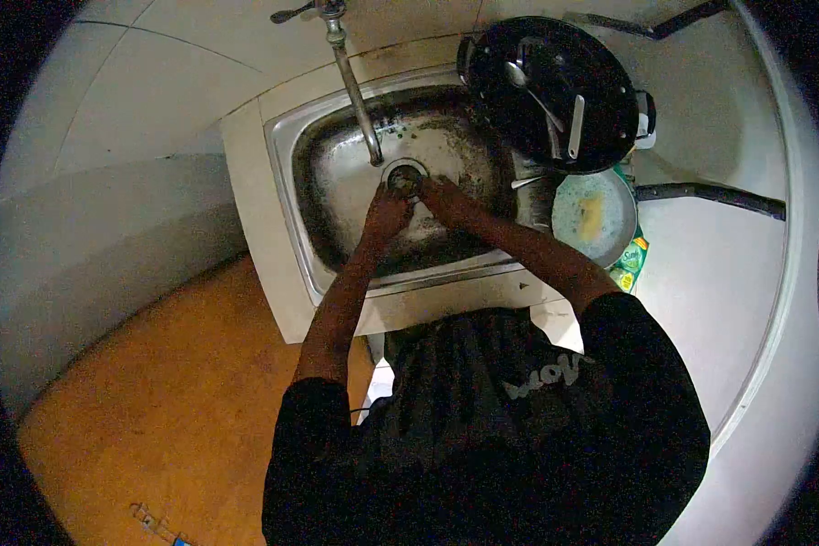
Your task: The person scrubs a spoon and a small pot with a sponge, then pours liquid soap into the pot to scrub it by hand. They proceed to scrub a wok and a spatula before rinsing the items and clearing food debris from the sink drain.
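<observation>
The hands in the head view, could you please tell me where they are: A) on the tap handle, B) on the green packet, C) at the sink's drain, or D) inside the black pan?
C: the left hand and the right hand meet at the drain of the sink.

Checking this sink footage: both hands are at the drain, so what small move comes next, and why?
Probably lift whatever sits in the drain clear: left hand and right hand both meet at it, and dark grime rings the sink around it.
</observation>
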The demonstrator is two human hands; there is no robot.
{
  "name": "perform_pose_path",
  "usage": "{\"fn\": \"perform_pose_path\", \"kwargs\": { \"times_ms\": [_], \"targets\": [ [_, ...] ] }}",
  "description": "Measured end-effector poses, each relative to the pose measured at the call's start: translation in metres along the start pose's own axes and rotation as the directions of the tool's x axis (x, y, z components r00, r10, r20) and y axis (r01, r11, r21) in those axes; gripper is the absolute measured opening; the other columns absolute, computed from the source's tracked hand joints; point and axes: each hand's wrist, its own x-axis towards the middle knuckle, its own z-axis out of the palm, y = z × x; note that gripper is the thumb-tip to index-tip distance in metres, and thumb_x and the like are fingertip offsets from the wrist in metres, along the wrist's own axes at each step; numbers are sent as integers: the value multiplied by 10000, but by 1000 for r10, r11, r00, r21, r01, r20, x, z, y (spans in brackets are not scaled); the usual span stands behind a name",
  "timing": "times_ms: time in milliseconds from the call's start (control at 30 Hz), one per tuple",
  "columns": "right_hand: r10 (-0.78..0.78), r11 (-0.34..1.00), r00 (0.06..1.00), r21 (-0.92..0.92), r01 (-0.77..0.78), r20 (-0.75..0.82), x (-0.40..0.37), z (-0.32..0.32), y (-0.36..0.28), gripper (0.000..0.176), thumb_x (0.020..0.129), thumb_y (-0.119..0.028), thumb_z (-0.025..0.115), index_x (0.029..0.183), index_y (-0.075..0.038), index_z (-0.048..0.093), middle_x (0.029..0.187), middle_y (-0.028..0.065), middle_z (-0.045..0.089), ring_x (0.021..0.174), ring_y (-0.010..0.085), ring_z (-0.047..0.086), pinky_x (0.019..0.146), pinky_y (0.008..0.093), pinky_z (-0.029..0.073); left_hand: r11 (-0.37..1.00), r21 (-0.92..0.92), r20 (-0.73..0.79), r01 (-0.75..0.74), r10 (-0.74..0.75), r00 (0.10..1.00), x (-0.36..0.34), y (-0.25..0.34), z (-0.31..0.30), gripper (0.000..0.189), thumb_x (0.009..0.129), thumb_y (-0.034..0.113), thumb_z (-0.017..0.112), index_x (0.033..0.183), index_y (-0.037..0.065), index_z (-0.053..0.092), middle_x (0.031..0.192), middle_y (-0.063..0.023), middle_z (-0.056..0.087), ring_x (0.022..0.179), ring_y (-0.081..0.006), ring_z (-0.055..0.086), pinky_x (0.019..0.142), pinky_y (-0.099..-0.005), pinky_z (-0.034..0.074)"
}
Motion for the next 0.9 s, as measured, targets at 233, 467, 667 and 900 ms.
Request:
{"fn": "perform_pose_path", "kwargs": {
  "times_ms": [233,467,667,900],
  "targets": [
    [-58,981,994,-189,40,-90,14,56,27,360,826,-107,508,1155,36,525,1249,206,494,1245,333,399,1067,523,246,794,600,126,-95,24,992,2,28,-16,368,801,350,595,903,-3,620,867,-191,623,760,-317,585,731,-427,467],
    [21,975,997,-221,-39,-81,11,14,-1,438,788,-193,574,1161,33,535,1337,228,424,1307,382,306,1076,545,213,948,302,-166,100,-51,985,-6,57,-14,419,744,416,643,785,0,617,742,-170,605,698,-301,567,690,-422,451],
    [75,995,985,-73,-64,159,4,-39,-15,489,792,-271,613,1172,24,528,1360,219,396,1340,350,251,1075,533,225,898,430,-52,88,-73,996,-4,70,-21,505,714,479,643,808,-17,627,718,-172,601,690,-315,584,697,-420,453],
    [163,983,984,-76,-167,-66,-9,-27,-24,668,776,-254,662,1330,-6,380,1432,183,295,1365,336,196,1077,505,241,932,326,-59,159,-148,987,-1,60,-17,531,685,493,662,833,-16,633,788,-163,617,708,-297,604,706,-429,477]
  ]
}}
